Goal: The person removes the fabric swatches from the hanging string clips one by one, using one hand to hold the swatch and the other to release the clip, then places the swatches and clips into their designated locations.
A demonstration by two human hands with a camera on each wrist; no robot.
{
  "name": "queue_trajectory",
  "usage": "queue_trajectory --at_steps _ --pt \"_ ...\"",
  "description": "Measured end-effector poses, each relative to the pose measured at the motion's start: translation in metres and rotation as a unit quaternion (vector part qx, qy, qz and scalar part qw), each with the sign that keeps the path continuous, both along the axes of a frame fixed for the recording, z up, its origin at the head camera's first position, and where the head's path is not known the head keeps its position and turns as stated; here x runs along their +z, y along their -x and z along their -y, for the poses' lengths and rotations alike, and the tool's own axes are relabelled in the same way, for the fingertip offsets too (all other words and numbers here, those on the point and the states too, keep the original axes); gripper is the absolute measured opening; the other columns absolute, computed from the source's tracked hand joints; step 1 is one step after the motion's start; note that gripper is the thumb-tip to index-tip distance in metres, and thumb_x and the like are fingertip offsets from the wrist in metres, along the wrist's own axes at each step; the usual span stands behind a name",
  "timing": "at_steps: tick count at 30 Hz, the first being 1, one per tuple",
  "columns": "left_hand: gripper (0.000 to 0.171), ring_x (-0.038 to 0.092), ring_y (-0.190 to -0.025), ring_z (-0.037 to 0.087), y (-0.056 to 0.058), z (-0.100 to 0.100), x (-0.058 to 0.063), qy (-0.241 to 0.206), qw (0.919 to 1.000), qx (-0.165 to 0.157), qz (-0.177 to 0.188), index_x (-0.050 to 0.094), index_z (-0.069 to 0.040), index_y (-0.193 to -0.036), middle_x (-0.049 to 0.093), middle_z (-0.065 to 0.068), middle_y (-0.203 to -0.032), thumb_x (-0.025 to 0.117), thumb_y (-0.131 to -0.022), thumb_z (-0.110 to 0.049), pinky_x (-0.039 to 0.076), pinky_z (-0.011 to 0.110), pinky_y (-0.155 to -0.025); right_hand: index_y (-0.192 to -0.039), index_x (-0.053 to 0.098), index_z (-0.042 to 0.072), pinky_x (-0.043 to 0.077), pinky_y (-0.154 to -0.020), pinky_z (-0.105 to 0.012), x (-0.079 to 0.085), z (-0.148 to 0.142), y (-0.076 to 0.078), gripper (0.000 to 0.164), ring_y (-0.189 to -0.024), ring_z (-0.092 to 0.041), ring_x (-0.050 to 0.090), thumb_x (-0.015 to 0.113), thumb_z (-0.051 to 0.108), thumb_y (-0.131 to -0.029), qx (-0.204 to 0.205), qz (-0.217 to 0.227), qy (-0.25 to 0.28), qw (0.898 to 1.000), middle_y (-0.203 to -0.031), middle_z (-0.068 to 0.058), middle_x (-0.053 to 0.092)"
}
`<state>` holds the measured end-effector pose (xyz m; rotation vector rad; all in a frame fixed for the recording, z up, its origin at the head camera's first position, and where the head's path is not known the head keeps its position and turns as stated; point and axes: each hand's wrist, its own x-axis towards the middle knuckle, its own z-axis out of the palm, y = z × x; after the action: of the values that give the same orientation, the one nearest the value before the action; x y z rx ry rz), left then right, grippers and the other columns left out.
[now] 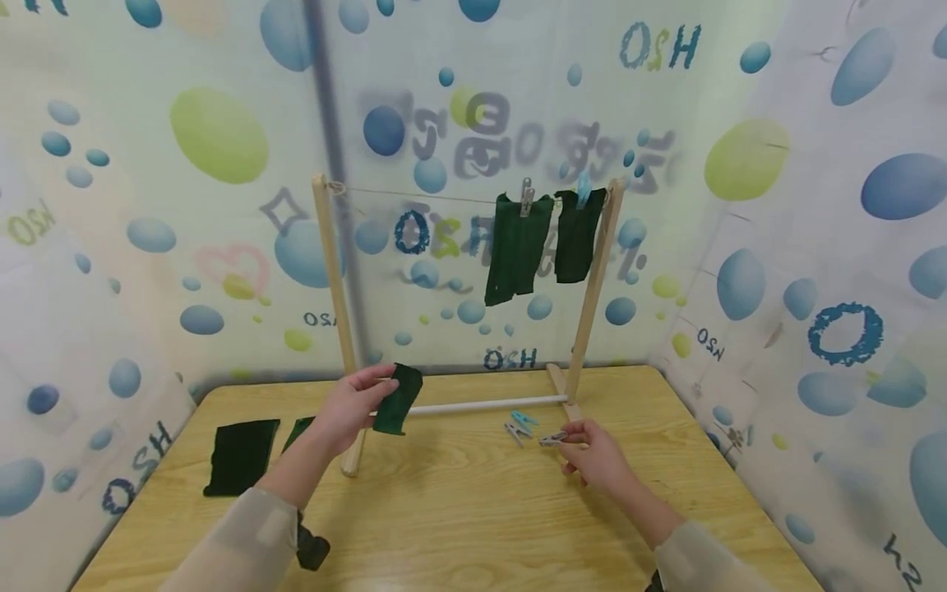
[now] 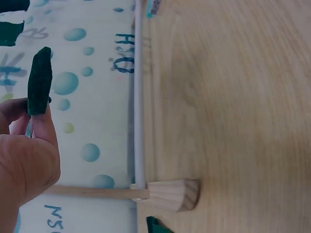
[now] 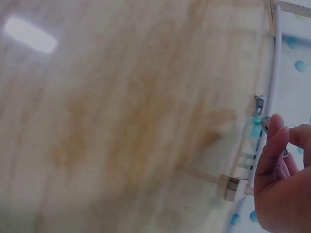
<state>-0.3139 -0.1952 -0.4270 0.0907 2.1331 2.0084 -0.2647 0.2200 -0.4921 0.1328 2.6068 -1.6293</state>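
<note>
My left hand (image 1: 349,409) pinches a small dark green cloth piece (image 1: 398,400) between thumb and fingers, raised near the left post of a wooden drying rack. The same cloth (image 2: 40,82) stands upright from the fingertips in the left wrist view. At the right, my right hand (image 1: 598,454) pinches a grey clothespin (image 1: 552,440) over the table. Beside it lie another grey clothespin (image 1: 515,433) and a light blue clothespin (image 1: 524,418). Two green cloths hang on the rack's string: a larger cloth (image 1: 519,247) under a grey clothespin, and a narrower cloth (image 1: 579,237) under a blue one.
The rack has a left post (image 1: 336,288), a right post (image 1: 594,292) and a white bottom bar (image 1: 488,405). A dark green square cloth (image 1: 241,457) lies on the wooden table (image 1: 459,510) at left. A patterned curtain (image 1: 244,205) surrounds the table's back and sides.
</note>
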Motion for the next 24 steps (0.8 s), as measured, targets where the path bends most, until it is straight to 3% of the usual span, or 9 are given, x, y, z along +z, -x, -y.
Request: queue_trajectory --at_steps 4,10,13,20,23,24 --pt "0.055 0.074 -0.094 0.008 0.001 0.001 -0.014 0.012 0.9999 0.006 0.011 0.050 -0.007 -0.164 0.071 0.009 -0.138 0.064 -0.113 -0.022 0.064 0.031 -0.080 -0.133 0.060 -0.002 0.046 -0.048 -0.025 -0.012 0.000 -0.003 0.031 -0.069 -0.019 0.071 0.071 0.010 -0.107 -0.011 0.012 -0.001 1.000 -0.122 -0.018 0.072" --pt "0.056 0.074 -0.103 0.014 0.003 0.002 -0.029 0.041 0.9990 -0.005 0.013 0.049 -0.008 -0.165 0.065 0.021 -0.147 0.063 -0.113 -0.020 0.062 0.036 -0.087 -0.132 0.059 -0.001 0.053 -0.050 -0.028 -0.020 0.000 -0.006 0.030 -0.070 -0.017 0.070 0.070 0.006 -0.105 -0.025 0.030 -0.021 0.999 -0.117 -0.017 0.069" --pt "0.056 0.070 -0.101 0.014 0.003 0.000 -0.033 0.044 0.9989 0.002 0.014 0.048 -0.008 -0.165 0.061 0.023 -0.150 0.063 -0.112 -0.017 0.059 0.034 -0.083 -0.131 0.057 -0.003 0.057 -0.051 -0.032 -0.024 0.001 -0.007 0.030 -0.069 -0.018 0.069 0.068 0.003 -0.104 -0.026 0.034 -0.020 0.999 -0.110 -0.016 0.069" --pt "0.057 0.039 -0.063 0.009 -0.001 -0.006 -0.049 0.077 0.9963 0.013 0.037 0.048 -0.008 -0.165 0.057 0.027 -0.151 0.062 -0.110 -0.008 0.036 0.024 -0.055 -0.132 0.056 -0.006 0.062 -0.055 -0.034 -0.029 0.002 -0.008 0.033 -0.067 -0.018 0.067 0.067 0.001 -0.102 -0.028 0.038 -0.008 0.999 -0.097 -0.014 0.067" --pt "0.056 0.031 -0.053 0.008 -0.007 -0.006 -0.056 0.094 0.9943 0.014 0.049 0.050 -0.002 -0.163 0.065 0.023 -0.135 0.062 -0.108 -0.002 0.034 0.025 -0.051 -0.132 0.056 -0.006 0.063 -0.056 -0.034 -0.030 0.002 -0.007 0.033 -0.067 -0.018 0.067 0.067 0.001 -0.101 -0.026 0.037 -0.009 0.999 -0.094 -0.013 0.066" --pt "0.056 0.030 -0.050 0.008 -0.008 -0.005 -0.058 0.102 0.9933 0.015 0.052 0.050 0.000 -0.162 0.069 0.019 -0.119 0.062 -0.107 -0.001 0.033 0.025 -0.050 -0.132 0.056 -0.007 0.063 -0.057 -0.034 -0.030 0.002 -0.007 0.033 -0.066 -0.018 0.067 0.066 0.001 -0.101 -0.024 0.035 -0.010 0.999 -0.094 -0.014 0.066"
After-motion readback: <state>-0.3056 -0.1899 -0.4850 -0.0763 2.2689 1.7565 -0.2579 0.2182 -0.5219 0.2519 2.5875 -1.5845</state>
